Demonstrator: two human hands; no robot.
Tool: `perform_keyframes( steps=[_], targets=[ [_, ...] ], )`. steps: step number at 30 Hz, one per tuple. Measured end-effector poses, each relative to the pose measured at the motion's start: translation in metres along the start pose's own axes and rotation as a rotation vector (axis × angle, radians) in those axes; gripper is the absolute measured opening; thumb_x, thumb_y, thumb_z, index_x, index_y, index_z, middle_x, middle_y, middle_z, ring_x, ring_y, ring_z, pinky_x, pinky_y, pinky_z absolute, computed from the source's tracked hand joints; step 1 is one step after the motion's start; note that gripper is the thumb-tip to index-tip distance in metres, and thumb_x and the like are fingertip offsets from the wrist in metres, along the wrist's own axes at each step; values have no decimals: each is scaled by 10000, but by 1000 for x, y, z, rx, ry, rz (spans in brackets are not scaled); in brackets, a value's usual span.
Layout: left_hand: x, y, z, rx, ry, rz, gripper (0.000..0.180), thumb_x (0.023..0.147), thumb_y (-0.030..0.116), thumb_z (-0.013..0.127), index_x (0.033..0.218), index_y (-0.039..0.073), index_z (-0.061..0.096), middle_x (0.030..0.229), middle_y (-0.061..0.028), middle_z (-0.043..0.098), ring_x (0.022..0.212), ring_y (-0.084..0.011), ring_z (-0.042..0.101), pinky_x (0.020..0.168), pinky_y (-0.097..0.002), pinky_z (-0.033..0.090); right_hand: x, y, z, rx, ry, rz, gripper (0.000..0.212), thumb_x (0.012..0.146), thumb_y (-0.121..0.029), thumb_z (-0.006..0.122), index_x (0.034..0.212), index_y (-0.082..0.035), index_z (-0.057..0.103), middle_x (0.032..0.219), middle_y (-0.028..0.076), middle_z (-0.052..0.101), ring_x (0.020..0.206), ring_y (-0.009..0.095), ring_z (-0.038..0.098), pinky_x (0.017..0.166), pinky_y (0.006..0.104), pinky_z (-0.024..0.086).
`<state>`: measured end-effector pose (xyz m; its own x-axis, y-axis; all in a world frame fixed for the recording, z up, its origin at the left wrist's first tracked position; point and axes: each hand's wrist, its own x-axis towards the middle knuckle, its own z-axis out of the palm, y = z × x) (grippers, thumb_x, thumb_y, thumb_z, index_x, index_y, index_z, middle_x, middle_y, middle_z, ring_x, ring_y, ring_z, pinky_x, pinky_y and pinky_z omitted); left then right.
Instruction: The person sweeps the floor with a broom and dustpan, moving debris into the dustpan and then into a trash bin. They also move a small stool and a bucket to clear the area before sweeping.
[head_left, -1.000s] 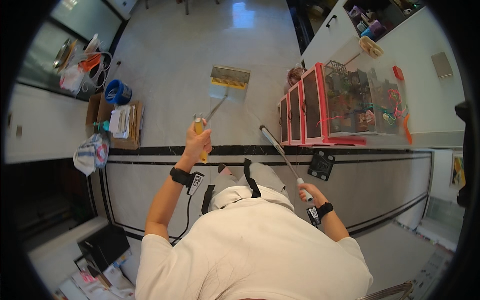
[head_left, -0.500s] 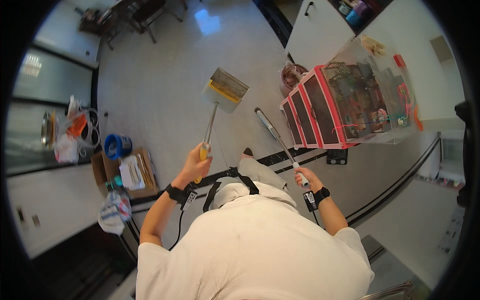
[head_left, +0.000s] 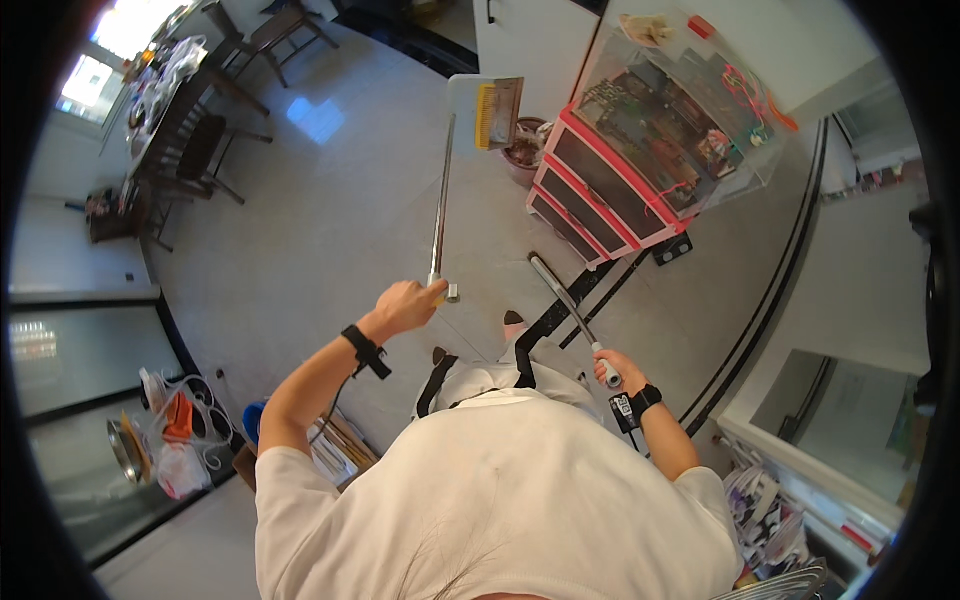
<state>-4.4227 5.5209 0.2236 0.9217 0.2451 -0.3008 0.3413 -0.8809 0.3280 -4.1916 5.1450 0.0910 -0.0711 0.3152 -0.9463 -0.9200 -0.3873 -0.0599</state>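
Observation:
My left hand [head_left: 408, 305], stretched out ahead, is closed around the yellow-and-white handle of a long-handled dustpan [head_left: 507, 112]. Its metal pole runs away from me to a pale pan with a row of yellow comb teeth, raised beside a flowerpot [head_left: 524, 150]. On the right, my right hand [head_left: 622, 370] grips the pale end of a metal-poled tool [head_left: 564, 295]. That pole slants forward and left toward the floor; what kind of head it has cannot be made out. Black straps with small devices sit on both wrists.
A red-framed drawer cabinet [head_left: 600, 205] with a clear display case [head_left: 665, 120] on top stands ahead right. Wooden chairs [head_left: 205, 150] and a cluttered table are far left. Near my left elbow is a box of papers [head_left: 345, 450]. Bags [head_left: 765, 510] lie low on the right.
My left hand has moved forward, and the dustpan has swung up and right toward the flowerpot. My view has turned right. The right hand keeps its grip on the pole.

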Motion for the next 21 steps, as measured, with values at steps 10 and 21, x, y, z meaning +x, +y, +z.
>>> perform_keyframes(
  steps=[10, 21],
  targets=[
    [89, -71, -17, 424, -114, 297, 224, 778, 74, 536, 982, 166, 526, 605, -87, 569, 569, -300, 603, 468, -415, 448, 5, 79, 11, 352, -105, -59, 174, 831, -144, 539, 768, -87, 387, 560, -11, 446, 413, 59, 439, 330, 191, 373],
    [87, -75, -13, 722, -145, 413, 155, 778, 113, 551, 928, 141, 525, 624, -40, 599, 609, -248, 640, 507, -362, 487, 5, 101, 35, 266, -89, -140, 172, 832, -152, 532, 754, -89, 392, 545, -19, 432, 402, 62, 409, 324, 188, 345]
  ],
)
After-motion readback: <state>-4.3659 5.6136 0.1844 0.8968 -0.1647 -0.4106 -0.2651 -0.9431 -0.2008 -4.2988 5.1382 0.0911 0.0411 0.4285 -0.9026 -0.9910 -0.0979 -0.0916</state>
